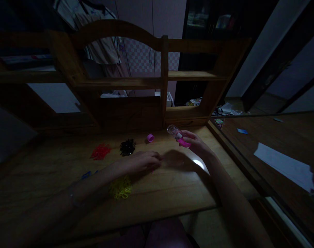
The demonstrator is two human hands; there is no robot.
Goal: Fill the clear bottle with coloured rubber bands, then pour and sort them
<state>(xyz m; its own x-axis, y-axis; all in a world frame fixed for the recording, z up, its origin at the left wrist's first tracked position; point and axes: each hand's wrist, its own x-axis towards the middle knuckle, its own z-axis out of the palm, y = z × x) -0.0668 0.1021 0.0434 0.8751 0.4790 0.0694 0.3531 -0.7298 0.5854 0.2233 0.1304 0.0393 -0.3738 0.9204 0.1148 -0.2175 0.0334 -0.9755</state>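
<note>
My right hand (195, 143) is wrapped round a small clear bottle (174, 131), tilted with its open mouth up to the left and bright pink contents in its lower part. Low over the wooden desk (172, 189), my left hand (150, 159) has its fingers bent down and drawn together; what they pinch, if anything, is hidden. A tiny pink piece (152, 171) shows just below those fingertips. Beyond the left hand lies a pink cap (150, 137). Around my left forearm are piles of small loops, red (101, 152), black (127, 147) and yellow (121, 188).
Some blue pieces (86, 175) lie beside my left forearm, partly covered by it. A wooden shelf unit (121, 83) stands along the desk's back edge. To the right, white paper (284, 165) and a blue card (242, 131) rest on another wooden surface. The room is dim.
</note>
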